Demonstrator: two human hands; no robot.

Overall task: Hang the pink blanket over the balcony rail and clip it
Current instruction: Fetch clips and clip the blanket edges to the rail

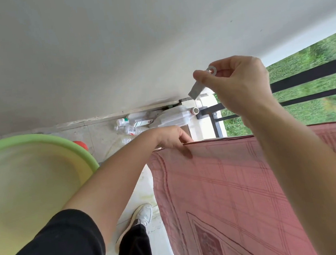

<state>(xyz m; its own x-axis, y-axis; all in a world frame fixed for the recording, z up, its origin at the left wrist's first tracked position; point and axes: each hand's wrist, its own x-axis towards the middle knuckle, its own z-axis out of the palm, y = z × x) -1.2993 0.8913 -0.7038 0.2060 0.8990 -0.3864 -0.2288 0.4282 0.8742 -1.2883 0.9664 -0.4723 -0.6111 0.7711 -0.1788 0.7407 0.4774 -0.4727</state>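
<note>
The pink checked blanket (223,184) hangs over the balcony rail, its folded top edge running from the centre to the right edge. My left hand (172,137) rests on that top edge near the blanket's left corner, fingers pressing the cloth. My right hand (236,82) is raised above the rail and pinches a pale grey clothes clip (197,88) between thumb and fingers, jaws pointing down-left. The clip is apart from the blanket. The rail itself is hidden under the cloth.
A large green basin (32,188) fills the left side, close to my left arm. Plastic bottles and a white jug (140,122) lie on the floor by the white wall (109,49). Black railing bars (305,77) and grass show at right. My shoe (142,216) stands below.
</note>
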